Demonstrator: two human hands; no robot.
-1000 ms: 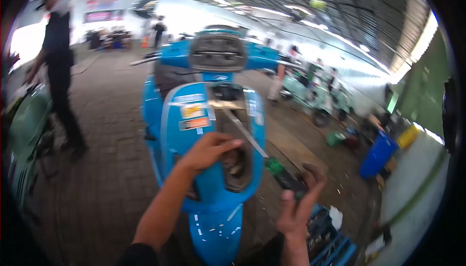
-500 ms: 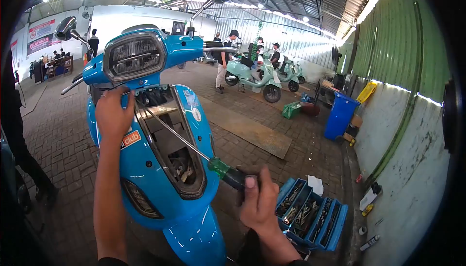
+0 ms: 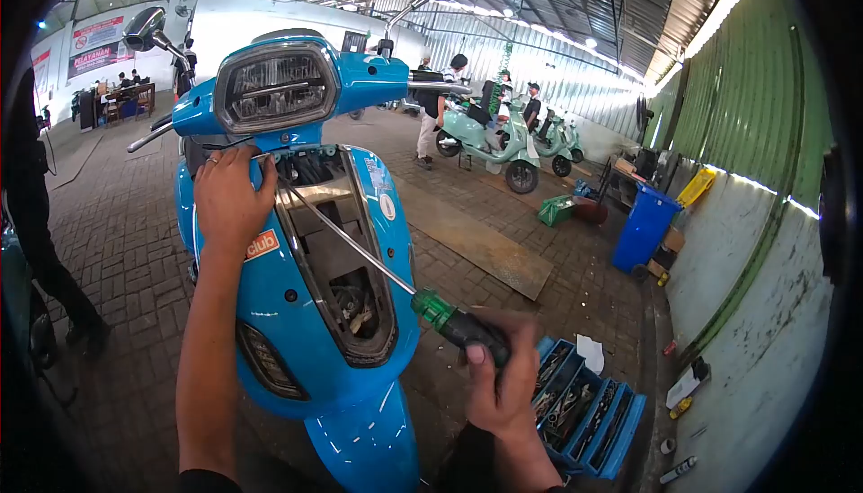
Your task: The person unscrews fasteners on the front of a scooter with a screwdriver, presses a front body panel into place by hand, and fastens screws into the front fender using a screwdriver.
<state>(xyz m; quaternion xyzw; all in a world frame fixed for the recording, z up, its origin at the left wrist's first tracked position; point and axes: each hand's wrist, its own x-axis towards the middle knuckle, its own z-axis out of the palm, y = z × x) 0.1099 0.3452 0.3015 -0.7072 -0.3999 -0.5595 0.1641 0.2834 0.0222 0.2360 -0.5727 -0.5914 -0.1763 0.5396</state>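
In front of me stands a blue scooter, its front shield uncovered by a long central opening with wires and dark parts inside. My left hand is curled over the upper left edge of the front panel, below the headlight; its fingertips are partly hidden. A long screwdriver with a green and black handle is in my right hand, held by thumb and fingers at the handle's end. Its shaft slants up and left into the top of the opening, where I cannot make out the tip.
An open blue toolbox full of tools sits on the paving at lower right. Beyond it are a blue bin, a green bag and a wall. Mint-green scooters and people stand farther back; a person's dark-clad leg shows at left.
My view has swung a little, so the scooter sits farther right. The right hand's fingers have shifted round the screwdriver's handle. My left hand stays on the panel edge.
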